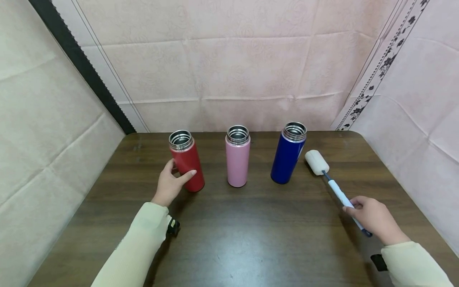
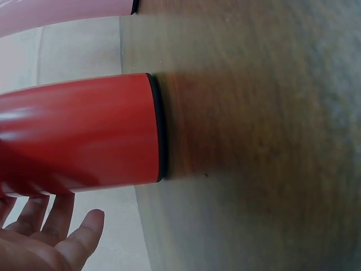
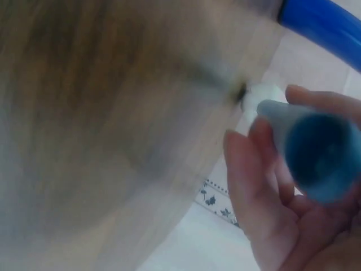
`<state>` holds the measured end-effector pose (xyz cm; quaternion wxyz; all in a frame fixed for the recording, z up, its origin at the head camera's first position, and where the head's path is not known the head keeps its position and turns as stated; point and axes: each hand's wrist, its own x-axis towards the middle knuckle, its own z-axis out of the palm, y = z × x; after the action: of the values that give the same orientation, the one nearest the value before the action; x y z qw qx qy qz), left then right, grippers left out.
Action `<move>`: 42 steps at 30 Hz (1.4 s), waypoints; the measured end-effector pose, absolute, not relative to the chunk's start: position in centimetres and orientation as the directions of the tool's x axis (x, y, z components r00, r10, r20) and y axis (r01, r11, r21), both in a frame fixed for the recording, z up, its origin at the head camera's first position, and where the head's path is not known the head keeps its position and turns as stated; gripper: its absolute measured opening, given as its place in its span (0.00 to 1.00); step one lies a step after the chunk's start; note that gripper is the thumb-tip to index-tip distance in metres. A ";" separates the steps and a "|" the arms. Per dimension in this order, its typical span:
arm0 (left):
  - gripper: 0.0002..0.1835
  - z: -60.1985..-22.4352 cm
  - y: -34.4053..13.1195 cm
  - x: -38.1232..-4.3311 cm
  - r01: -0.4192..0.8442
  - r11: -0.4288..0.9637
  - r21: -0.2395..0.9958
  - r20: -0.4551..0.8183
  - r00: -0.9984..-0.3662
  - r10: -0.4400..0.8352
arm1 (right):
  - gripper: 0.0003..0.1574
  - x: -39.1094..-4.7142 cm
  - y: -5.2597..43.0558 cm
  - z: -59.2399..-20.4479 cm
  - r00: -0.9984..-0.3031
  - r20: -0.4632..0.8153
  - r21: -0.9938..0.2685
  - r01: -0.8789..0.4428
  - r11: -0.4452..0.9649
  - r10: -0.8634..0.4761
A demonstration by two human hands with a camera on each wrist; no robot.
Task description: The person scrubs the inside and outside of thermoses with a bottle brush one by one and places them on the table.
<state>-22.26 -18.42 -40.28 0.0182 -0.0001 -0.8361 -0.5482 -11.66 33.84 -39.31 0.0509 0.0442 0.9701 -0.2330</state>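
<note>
We see the left hand (image 1: pixel 170 184), partly spread, holding the red bottle (image 1: pixel 189 162) at left on the counter (image 1: pixel 233 227). At right, the right hand (image 1: pixel 373 215) pinches the brush (image 1: pixel 338 189) by its handle. Between stand the pink bottle (image 1: pixel 238 163) and blue bottle (image 1: pixel 285 159).
</note>
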 end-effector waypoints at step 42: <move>0.37 -40.5 -17.7 -22.0 0.043 0.362 0.931 0.085 -0.991 -0.099 | 0.22 -10.8 34.7 -31.9 -0.855 0.448 -0.529 -0.018 0.848 0.261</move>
<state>-21.99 -17.72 -40.46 0.0631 0.0168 -0.8229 -0.5644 -10.83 34.71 -31.90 -0.2608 0.0657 0.9252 -0.2675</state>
